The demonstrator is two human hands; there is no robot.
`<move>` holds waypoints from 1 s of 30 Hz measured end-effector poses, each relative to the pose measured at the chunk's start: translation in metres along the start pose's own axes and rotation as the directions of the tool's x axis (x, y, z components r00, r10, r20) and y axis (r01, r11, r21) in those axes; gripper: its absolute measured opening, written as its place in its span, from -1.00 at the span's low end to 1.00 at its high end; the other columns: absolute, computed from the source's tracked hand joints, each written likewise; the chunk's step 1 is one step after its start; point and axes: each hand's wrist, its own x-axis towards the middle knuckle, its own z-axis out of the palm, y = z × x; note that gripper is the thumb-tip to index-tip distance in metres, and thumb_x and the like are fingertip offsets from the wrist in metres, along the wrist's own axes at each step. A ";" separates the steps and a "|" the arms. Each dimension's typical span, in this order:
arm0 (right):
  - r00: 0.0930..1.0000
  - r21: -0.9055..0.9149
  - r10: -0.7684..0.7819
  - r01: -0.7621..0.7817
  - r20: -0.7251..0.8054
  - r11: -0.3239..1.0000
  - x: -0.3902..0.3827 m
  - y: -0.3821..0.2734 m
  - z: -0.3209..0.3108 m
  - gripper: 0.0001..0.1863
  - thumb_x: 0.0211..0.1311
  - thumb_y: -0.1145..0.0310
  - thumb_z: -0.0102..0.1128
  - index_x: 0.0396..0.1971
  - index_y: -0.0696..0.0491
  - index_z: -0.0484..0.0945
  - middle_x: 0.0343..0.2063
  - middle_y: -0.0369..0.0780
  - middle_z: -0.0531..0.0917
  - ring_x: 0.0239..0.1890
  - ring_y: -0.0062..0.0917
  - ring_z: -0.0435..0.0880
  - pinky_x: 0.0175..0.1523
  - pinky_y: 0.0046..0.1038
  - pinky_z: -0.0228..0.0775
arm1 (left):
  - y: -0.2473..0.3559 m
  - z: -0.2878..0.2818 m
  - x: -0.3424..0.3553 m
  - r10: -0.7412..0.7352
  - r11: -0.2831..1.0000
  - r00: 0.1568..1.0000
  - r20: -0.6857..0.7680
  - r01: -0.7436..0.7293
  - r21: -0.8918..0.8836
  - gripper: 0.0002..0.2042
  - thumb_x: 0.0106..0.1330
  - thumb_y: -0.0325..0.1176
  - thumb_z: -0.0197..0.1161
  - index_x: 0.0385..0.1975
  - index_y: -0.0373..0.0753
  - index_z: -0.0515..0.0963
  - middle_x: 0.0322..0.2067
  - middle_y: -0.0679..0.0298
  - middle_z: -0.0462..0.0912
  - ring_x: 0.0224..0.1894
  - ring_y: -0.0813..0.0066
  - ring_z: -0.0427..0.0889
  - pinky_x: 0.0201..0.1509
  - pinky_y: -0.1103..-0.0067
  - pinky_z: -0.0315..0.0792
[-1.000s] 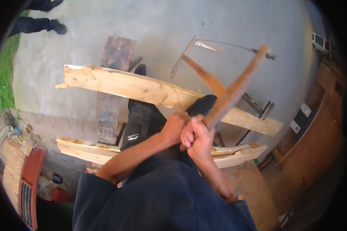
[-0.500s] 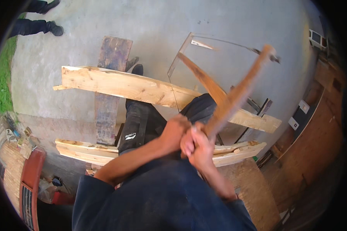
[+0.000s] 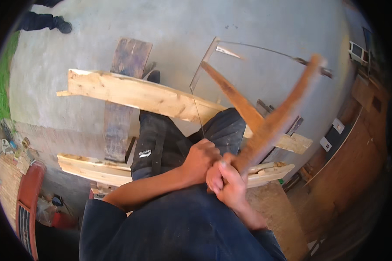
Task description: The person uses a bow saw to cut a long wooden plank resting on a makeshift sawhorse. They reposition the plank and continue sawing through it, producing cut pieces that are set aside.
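Note:
A wooden bow saw [image 3: 233,91] slants over the boards, its far arm ahead of me and its brown near arm blurred. My right hand [image 3: 229,179] is wrapped round the lower end of that near arm. Beside it my left hand [image 3: 200,161] is closed at the saw's near end, where the thin blade meets the fist; the fingers partly hide what they grip. The blade crosses a pale wooden board [image 3: 130,92] lying ahead of my knees. How deep it sits in the wood I cannot tell.
A dark stained plank [image 3: 119,126] passes under the pale board on the left. Nearer me lie more pale timbers [image 3: 93,170]. A co-worker's leg and shoe [image 3: 62,25] show at the upper left. Brown panels [image 3: 335,148] stand on the right, a red-brown cabinet [image 3: 31,185] lower left.
Both hands have drawn back a little toward my body with the saw, and its near arm has swung slightly right. The view has shifted slightly; the co-worker's legs show less.

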 end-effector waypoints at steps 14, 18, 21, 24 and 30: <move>0.999 -0.030 -0.041 0.040 -0.019 0.999 0.002 0.001 0.013 -0.67 0.53 0.35 0.02 -0.51 0.04 0.25 -0.78 -0.27 0.31 -0.82 -0.57 0.21 -0.65 -0.43 0.12 | 0.005 -0.012 0.003 -0.038 0.997 0.999 0.002 0.038 -0.060 -0.72 -0.17 -0.17 0.41 -0.70 -0.11 0.40 -0.60 0.30 0.45 -0.43 0.23 0.46 -0.25 0.33 0.35; 0.997 0.225 -0.048 0.060 -0.059 0.973 -0.031 -0.012 0.018 -0.68 0.50 0.40 0.05 -0.53 0.05 0.26 -0.77 -0.24 0.35 -0.79 -0.55 0.26 -0.66 -0.45 0.16 | 0.035 -0.025 0.006 0.043 0.999 0.997 0.059 -0.041 -0.033 -0.80 -0.11 -0.19 0.35 -0.67 -0.11 0.49 -0.58 0.29 0.47 -0.40 0.25 0.50 -0.23 0.34 0.36; 0.998 0.234 -0.056 0.063 -0.037 0.970 -0.035 -0.017 0.017 -0.71 0.51 0.41 0.02 -0.48 0.06 0.24 -0.76 -0.24 0.35 -0.79 -0.56 0.26 -0.66 -0.45 0.17 | 0.036 -0.015 -0.001 0.038 0.999 0.999 0.018 -0.038 0.023 -0.79 -0.13 -0.18 0.36 -0.67 -0.11 0.49 -0.59 0.30 0.47 -0.42 0.25 0.50 -0.27 0.33 0.36; 0.997 0.003 -0.079 0.079 0.003 0.997 0.016 0.005 0.010 -0.67 0.52 0.37 0.04 -0.52 0.00 0.24 -0.80 -0.31 0.28 -0.83 -0.57 0.22 -0.67 -0.44 0.10 | -0.012 -0.009 0.009 -0.011 0.999 0.999 -0.040 0.009 -0.050 -0.69 -0.22 -0.11 0.43 -0.65 -0.14 0.45 -0.60 0.27 0.47 -0.44 0.19 0.50 -0.31 0.31 0.34; 0.999 -0.005 0.026 -0.026 -0.027 1.000 0.004 -0.004 0.014 -0.62 0.48 0.37 0.12 -0.57 0.01 0.22 -0.79 -0.27 0.31 -0.83 -0.55 0.23 -0.66 -0.42 0.11 | 0.002 -0.006 0.000 -0.093 0.993 0.995 -0.038 0.090 -0.073 -0.68 -0.18 -0.15 0.42 -0.67 -0.13 0.38 -0.59 0.24 0.45 -0.44 0.16 0.48 -0.31 0.31 0.34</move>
